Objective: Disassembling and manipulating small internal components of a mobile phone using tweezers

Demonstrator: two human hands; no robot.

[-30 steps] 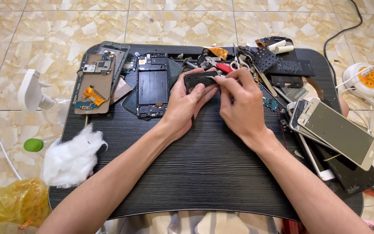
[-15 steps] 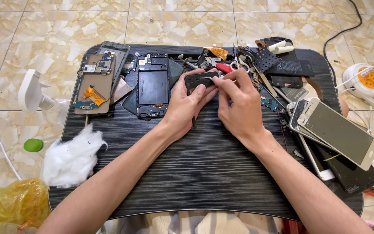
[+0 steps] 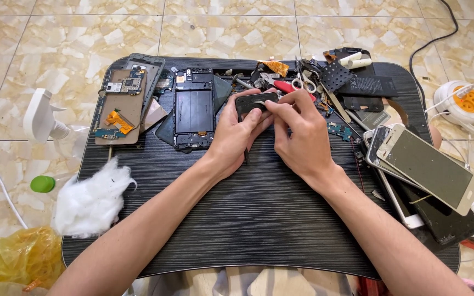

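Prying at a small phone part, both hands engaged

Left hand held a small dark flat rectangular plastic part above the black wood-grain worktop, fingers clamped on its lower edge. Right hand had fingers pinched together on a thin silvery metal tool, tip laid on the part's face.

Handling, judged: part light, stiff, thin, probably brittle at corners; best gripped by the edges, not the face.

Count: one held part; one opened black phone frame just left of the hands; one brown phone back with exposed circuit board; at least two stacked phones, top one white with grey screen, at right; one white cotton wad; one pair of scissors.
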